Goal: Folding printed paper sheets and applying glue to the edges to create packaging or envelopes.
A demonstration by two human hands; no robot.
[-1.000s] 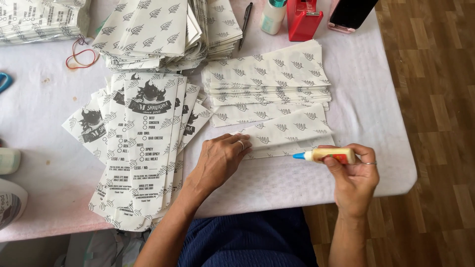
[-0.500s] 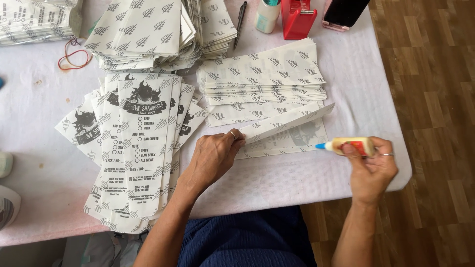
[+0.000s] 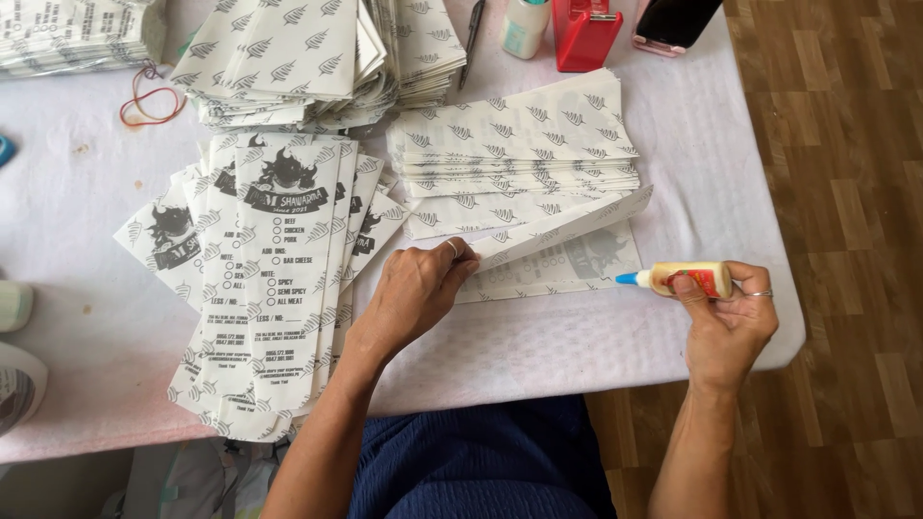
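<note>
My left hand pinches the near edge of a printed white paper sheet and folds its long flap up and over. That sheet lies at the front of a fanned row of leaf-patterned paper sheets. My right hand holds a small yellow glue bottle with a blue tip, pointing left, just right of the sheet. A fanned pile of finished printed paper bags lies to the left of my left hand.
The white table ends at the right over a wooden floor. At the back stand stacks of leaf-patterned paper, a red tape dispenser, a small bottle, a pen, a phone and red rubber bands.
My right hand drew the glue bottle rightward off the sheet's edge. My left hand lifted the sheet's long flap and is folding it over.
</note>
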